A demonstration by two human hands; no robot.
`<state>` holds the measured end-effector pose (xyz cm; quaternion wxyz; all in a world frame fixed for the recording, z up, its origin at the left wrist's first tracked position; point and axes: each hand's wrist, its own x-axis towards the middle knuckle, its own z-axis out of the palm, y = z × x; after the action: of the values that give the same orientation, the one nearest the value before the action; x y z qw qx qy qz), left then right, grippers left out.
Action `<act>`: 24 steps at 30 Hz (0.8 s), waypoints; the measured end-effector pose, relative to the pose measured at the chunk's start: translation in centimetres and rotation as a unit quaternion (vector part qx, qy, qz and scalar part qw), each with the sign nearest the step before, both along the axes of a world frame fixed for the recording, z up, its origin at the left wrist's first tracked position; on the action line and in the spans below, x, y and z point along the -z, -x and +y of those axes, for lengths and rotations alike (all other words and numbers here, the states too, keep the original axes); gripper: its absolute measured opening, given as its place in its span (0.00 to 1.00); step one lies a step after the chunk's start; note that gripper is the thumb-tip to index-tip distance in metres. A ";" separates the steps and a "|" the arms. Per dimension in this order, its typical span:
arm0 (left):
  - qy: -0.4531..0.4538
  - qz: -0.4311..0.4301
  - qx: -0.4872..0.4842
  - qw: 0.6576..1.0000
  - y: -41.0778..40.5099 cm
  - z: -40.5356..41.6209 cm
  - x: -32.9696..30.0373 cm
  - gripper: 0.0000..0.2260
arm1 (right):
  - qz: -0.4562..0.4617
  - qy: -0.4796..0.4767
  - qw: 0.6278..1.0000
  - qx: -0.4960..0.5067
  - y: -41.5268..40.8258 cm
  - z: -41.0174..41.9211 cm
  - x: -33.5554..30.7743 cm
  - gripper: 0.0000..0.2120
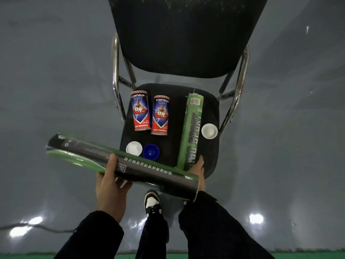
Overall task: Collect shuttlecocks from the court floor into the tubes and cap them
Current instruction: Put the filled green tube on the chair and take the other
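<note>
Left hand cups the long black-and-green tube from below near its middle, thumb curled over the upper side, while the right hand is mostly hidden behind the tube's right end and seems to steady it there; how its fingers lie I cannot tell. Beyond the hands stands a dark chair on the grey court floor, and its seat carries the rest of the kit. Largest there is a long green tube lying along the right side, its near end touching or passing under the held tube. Two short red-and-blue tubes and lie side by side on the far left of the seat. Smaller still are three loose caps: a white cap just right of the green tube, another white cap and a blue cap touching each other near the seat's front edge, right beside the held tube. No shuttlecocks are visible. The held tube hangs slanted across the seat front, so I judge a swing of it could sweep the two near caps off the edge, and the round tubes could roll from the seat if the chair is knocked.
</note>
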<state>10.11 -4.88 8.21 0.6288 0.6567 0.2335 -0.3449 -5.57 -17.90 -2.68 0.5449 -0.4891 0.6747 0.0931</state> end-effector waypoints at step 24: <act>-0.148 -0.124 0.402 0.895 7.0 -14.5 8.1 0.31 | -0.136 0.121 0.983 0.032 10.6 -3.4 -7.9 0.32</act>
<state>3.13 -19.34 0.16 0.3553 0.8176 -0.0820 -0.4456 -16.18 -21.35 5.18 0.5712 -0.5379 0.6155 -0.0743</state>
